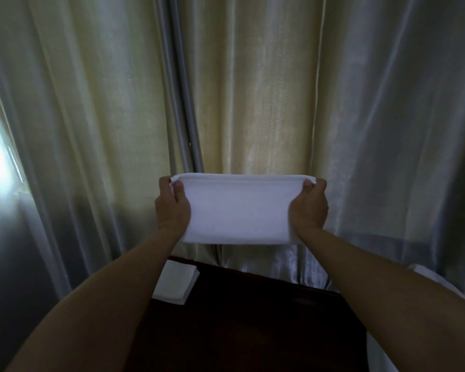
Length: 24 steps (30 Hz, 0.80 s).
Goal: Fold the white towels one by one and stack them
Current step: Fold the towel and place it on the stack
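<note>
A white towel (239, 208) hangs in the air in front of me, doubled over into a wide rectangle. My left hand (172, 205) pinches its top left corner and my right hand (309, 208) pinches its top right corner, thumbs on the near side. Both arms are stretched out above a dark wooden table (253, 323). A stack of folded white towels (175, 283) lies on the table's far left corner, partly hidden behind my left forearm.
Pale, shiny curtains (266, 103) hang close behind the table and fill the background. More white cloth (438, 283) shows at the right edge beyond my right forearm. Bright light comes in at the far left.
</note>
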Each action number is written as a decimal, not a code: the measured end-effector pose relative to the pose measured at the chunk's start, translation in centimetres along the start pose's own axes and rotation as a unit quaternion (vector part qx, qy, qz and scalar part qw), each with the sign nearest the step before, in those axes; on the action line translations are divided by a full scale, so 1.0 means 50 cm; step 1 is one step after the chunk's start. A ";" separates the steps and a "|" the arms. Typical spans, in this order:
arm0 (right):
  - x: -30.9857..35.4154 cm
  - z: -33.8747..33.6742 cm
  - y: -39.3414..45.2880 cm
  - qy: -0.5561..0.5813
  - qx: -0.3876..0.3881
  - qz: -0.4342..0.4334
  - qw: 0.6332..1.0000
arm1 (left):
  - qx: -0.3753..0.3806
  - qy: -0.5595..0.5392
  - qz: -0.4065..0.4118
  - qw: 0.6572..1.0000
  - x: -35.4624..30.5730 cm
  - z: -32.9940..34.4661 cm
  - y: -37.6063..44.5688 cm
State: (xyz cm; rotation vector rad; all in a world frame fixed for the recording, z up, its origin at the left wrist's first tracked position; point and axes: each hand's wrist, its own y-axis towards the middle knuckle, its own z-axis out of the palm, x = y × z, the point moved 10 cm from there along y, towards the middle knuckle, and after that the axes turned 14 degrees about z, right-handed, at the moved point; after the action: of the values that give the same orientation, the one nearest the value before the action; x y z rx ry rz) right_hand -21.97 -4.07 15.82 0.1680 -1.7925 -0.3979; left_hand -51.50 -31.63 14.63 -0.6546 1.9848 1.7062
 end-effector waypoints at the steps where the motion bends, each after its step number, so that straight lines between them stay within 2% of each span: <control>1: -0.001 0.008 -0.003 -0.001 0.003 0.003 1.000 | 0.002 0.002 0.001 1.000 0.008 -0.003 0.002; 12: 0.006 0.138 -0.042 -0.009 0.002 -0.015 1.000 | 0.016 -0.010 -0.024 1.000 0.171 0.000 0.029; 19: -0.042 0.369 -0.123 -0.030 0.027 0.013 0.999 | 0.038 -0.011 -0.037 0.999 0.432 0.011 0.080; 24: -0.123 0.578 -0.240 -0.064 0.057 0.028 0.996 | 0.118 -0.009 -0.056 0.991 0.668 0.006 0.088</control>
State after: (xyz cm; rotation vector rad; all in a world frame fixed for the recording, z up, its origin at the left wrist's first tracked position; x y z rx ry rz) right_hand -49.28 -8.12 -0.13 0.1755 -1.9425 -0.2707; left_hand -80.60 -33.07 -2.27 -0.6505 2.0536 1.3807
